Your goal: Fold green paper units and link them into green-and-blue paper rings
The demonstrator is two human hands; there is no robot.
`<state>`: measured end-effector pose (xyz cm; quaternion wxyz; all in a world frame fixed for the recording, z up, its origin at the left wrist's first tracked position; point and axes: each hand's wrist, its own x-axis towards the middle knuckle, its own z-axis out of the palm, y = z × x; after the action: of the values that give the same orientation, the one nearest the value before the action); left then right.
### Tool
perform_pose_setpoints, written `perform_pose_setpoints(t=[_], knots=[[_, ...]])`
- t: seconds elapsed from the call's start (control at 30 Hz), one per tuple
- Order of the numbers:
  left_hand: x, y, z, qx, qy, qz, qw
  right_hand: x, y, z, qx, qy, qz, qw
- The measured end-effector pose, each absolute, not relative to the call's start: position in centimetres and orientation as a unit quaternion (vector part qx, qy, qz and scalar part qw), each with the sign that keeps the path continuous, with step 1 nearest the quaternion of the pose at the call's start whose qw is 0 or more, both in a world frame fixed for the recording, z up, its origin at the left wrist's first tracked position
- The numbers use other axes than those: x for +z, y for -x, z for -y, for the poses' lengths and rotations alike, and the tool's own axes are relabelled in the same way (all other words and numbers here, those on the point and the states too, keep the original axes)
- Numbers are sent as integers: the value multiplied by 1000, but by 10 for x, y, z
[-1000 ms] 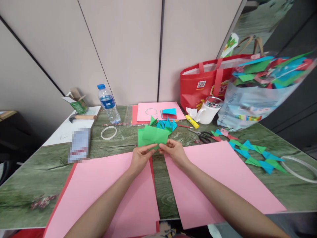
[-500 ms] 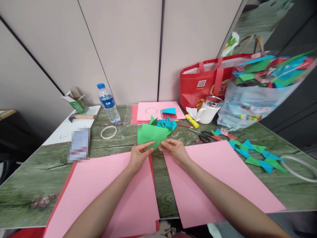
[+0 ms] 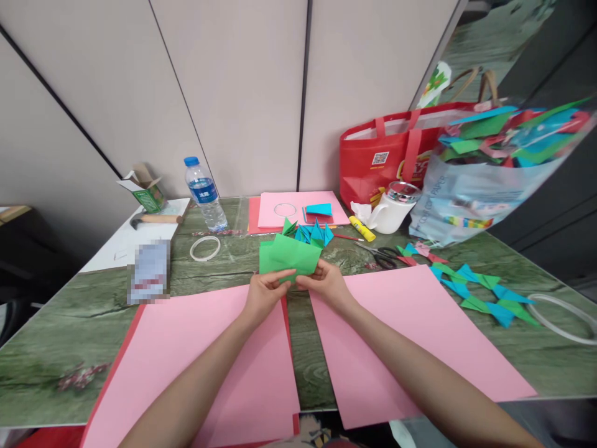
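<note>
My left grip [image 3: 262,296] pinches a green paper sheet [image 3: 295,254] at its lower edge between thumb and fingers; my right grip [image 3: 330,287] pinches its lower right corner. The sheet is tilted up over the surface [image 3: 311,370], beyond the gap between the left pink sheet [image 3: 186,333] and right pink sheet [image 3: 433,305]. Blue and green folded pieces [image 3: 317,233] sit just behind it.
</note>
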<state>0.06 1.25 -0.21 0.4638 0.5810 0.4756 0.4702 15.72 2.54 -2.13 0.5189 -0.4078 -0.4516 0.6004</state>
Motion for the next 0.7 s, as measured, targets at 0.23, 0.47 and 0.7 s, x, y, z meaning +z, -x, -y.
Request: perform_pose_setpoints(t=[0.23,0.47,0.7], knots=[[-3,-1,-12,439,-611,-489,441,-24,-154,-25,611,415,442,509],[2,4,-17,435,-591,-481,479,-22,-162,-30,661,374,430,489],[0,12,-24,444,-546,-460,542,-24,-165,-33,702,322,433,465]])
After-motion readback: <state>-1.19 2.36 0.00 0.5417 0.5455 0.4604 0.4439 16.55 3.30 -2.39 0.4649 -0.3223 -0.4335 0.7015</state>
